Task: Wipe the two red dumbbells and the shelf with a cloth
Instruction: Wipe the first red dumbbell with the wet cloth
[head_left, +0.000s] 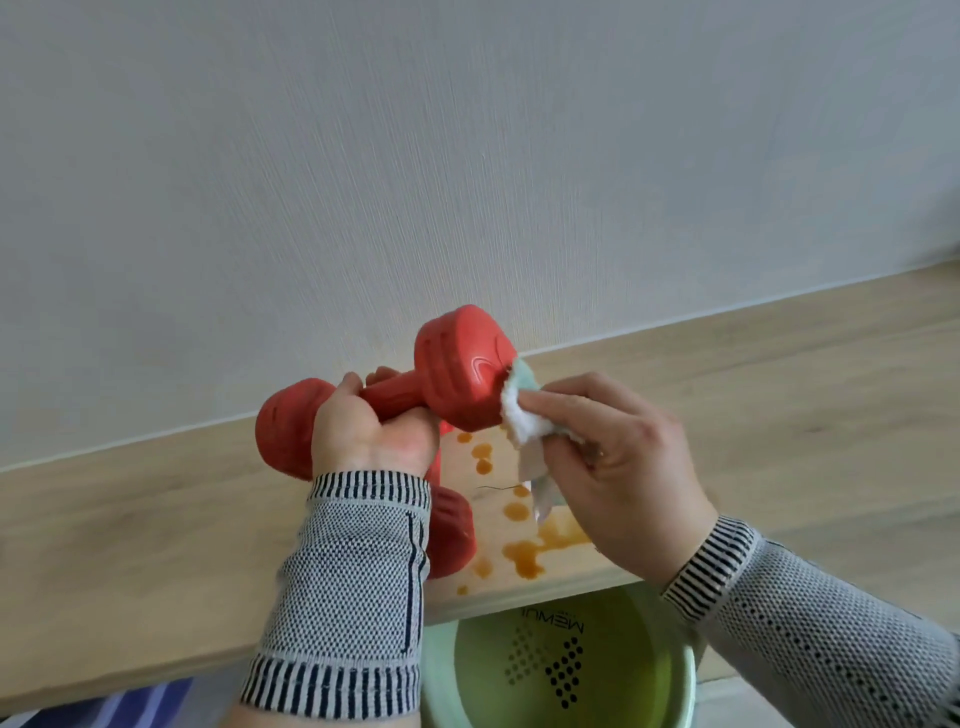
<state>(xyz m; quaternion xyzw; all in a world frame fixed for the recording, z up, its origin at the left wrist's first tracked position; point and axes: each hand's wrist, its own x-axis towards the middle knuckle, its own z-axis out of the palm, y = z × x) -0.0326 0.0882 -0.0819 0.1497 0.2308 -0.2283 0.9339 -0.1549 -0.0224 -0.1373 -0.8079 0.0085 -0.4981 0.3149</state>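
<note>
My left hand (371, 428) grips the handle of a red dumbbell (457, 371) and holds it above the wooden shelf (156, 530). My right hand (618, 462) pinches a white and pale green cloth (522, 421) and presses it against the dumbbell's right end. A second red dumbbell (451, 530) lies on the shelf below, mostly hidden by my left wrist. Orange-brown liquid spots (524, 553) stain the shelf under the cloth.
A grey-white wall (467, 156) rises right behind the shelf. Below the shelf's front edge stands a pale green basin (441, 670) with a perforated insert. Striped blue fabric (150, 701) shows at the bottom left.
</note>
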